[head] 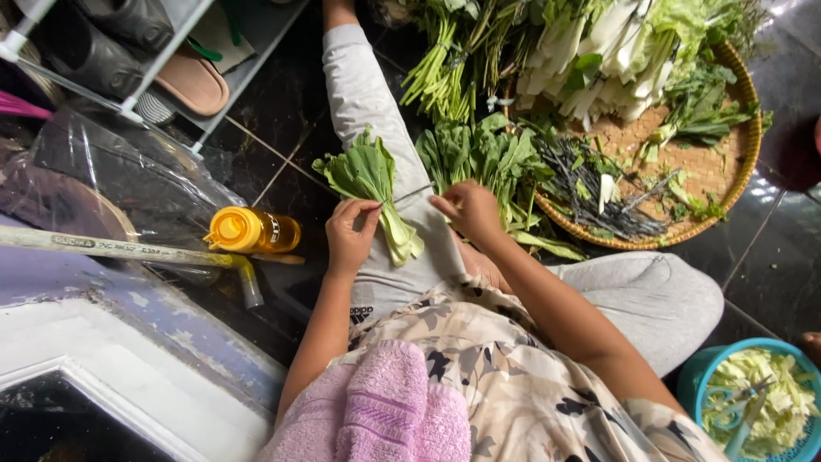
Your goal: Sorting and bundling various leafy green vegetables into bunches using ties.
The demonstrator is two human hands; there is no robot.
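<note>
My left hand (349,236) grips a bunch of pale-stemmed leafy greens (373,190) that lies across my grey-trousered left leg (359,94). My right hand (467,210) is pinched shut on a thin, light-coloured sliver (414,193) that reaches toward the bunch; I cannot tell whether it is a blade or a strip. Just beyond my right hand, more loose leafy greens (479,154) are piled on the floor.
A round woven tray (742,145) at the upper right holds mixed greens, stalks and trimmings. A teal bowl (694,373) of chopped pale leaves with scissors sits at the lower right. A yellow bottle (252,231), a plastic bag (111,171) and a shoe rack (154,77) are at left.
</note>
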